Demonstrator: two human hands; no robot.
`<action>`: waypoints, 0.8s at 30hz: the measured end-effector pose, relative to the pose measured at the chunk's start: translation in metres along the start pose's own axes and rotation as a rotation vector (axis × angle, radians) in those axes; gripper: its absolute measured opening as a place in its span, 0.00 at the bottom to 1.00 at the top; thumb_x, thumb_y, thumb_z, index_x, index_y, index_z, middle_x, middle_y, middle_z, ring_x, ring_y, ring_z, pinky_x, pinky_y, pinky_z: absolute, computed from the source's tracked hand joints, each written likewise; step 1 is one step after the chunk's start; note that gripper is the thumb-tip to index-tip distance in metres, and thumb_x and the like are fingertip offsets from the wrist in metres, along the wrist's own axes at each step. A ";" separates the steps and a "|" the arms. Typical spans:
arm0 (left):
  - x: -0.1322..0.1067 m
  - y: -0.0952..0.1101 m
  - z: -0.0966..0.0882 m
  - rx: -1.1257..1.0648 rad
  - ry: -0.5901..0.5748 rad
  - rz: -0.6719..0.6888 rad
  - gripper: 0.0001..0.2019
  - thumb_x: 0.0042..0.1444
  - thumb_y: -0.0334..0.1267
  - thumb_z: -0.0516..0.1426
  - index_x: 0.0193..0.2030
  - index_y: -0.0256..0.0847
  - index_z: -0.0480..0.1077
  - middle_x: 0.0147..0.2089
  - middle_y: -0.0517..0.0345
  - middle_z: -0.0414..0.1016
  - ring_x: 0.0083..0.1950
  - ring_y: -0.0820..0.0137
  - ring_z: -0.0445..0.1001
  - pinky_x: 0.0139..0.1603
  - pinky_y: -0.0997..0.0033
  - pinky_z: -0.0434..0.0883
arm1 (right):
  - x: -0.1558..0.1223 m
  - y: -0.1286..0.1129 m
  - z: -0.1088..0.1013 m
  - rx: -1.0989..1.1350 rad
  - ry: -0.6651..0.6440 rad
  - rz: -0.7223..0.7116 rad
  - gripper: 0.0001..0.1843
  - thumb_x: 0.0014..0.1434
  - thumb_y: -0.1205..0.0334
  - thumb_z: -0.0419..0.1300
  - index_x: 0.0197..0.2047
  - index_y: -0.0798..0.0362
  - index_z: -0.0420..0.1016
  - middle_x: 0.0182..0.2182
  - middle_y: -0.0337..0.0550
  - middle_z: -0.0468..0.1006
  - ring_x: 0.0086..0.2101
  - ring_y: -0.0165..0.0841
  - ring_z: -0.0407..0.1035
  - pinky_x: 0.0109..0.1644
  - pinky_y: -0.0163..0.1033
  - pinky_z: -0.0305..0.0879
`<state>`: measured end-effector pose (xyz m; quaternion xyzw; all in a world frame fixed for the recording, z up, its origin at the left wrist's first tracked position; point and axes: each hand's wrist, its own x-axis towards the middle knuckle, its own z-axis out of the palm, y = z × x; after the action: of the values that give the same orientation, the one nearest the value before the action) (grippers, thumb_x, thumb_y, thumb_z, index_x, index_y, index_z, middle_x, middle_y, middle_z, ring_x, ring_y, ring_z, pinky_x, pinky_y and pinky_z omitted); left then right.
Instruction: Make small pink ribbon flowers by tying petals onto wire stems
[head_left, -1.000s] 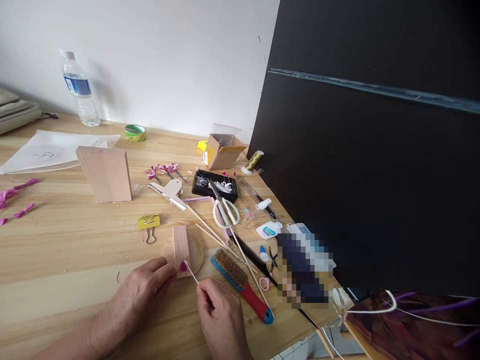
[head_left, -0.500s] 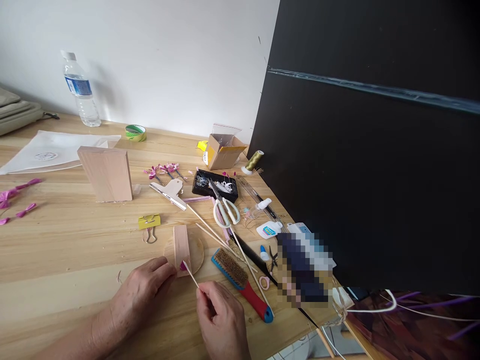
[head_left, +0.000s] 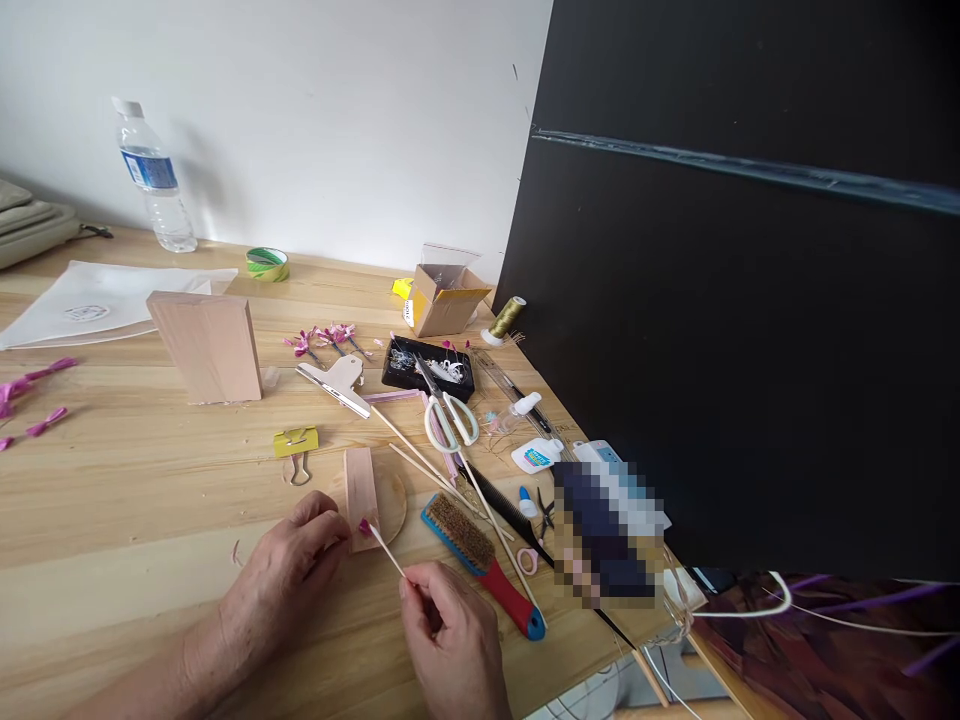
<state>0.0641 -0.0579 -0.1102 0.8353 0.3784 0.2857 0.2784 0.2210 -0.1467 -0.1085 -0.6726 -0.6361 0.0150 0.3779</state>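
Observation:
My right hand (head_left: 454,635) pinches a thin cotton swab (head_left: 386,550), its white tip touching a small magenta petal (head_left: 364,527). The petal is over the lower end of a pale wooden strip (head_left: 360,480), which rests on a round wooden disc (head_left: 392,505). At the strip's left edge my left hand (head_left: 300,550) is closed, thumb and fingertips together at the petal's edge; how they grip it is partly hidden. A brush (head_left: 461,530) with a red and blue handle lies just right of the disc.
Beyond the hands lie a yellow binder clip (head_left: 296,442), a metal clip (head_left: 339,380), white-handled scissors (head_left: 442,415), a black tray (head_left: 405,368) and a black comb (head_left: 499,505). A wooden block (head_left: 206,350) stands at left. A black panel (head_left: 712,330) borders the right side.
My right hand has shifted slightly right and the swab's tip a little right on the petal. My left fingers have moved slightly. The whole view has drifted a little.

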 end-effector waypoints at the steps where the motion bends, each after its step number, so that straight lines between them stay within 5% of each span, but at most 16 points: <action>1: 0.000 0.000 0.000 -0.009 0.008 0.006 0.12 0.57 0.31 0.47 0.27 0.42 0.68 0.31 0.61 0.69 0.28 0.75 0.71 0.27 0.80 0.67 | -0.001 0.000 -0.001 -0.001 -0.010 0.001 0.13 0.54 0.73 0.47 0.22 0.52 0.66 0.15 0.35 0.68 0.17 0.27 0.64 0.21 0.29 0.56; 14: 0.003 0.003 -0.020 -0.152 0.187 0.091 0.08 0.58 0.27 0.49 0.31 0.41 0.65 0.30 0.59 0.70 0.31 0.72 0.71 0.31 0.76 0.70 | -0.002 -0.001 0.005 0.000 -0.053 -0.024 0.13 0.52 0.74 0.46 0.21 0.51 0.64 0.16 0.35 0.68 0.18 0.26 0.63 0.23 0.29 0.55; 24: -0.002 0.001 -0.010 -0.088 0.133 0.088 0.08 0.58 0.29 0.49 0.32 0.42 0.67 0.31 0.59 0.71 0.31 0.73 0.73 0.31 0.78 0.70 | 0.000 0.004 0.009 -0.045 -0.068 -0.018 0.13 0.52 0.73 0.46 0.20 0.51 0.62 0.15 0.35 0.68 0.18 0.27 0.62 0.23 0.30 0.54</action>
<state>0.0567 -0.0570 -0.1036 0.8172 0.3462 0.3689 0.2763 0.2198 -0.1420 -0.1169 -0.6743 -0.6548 0.0202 0.3407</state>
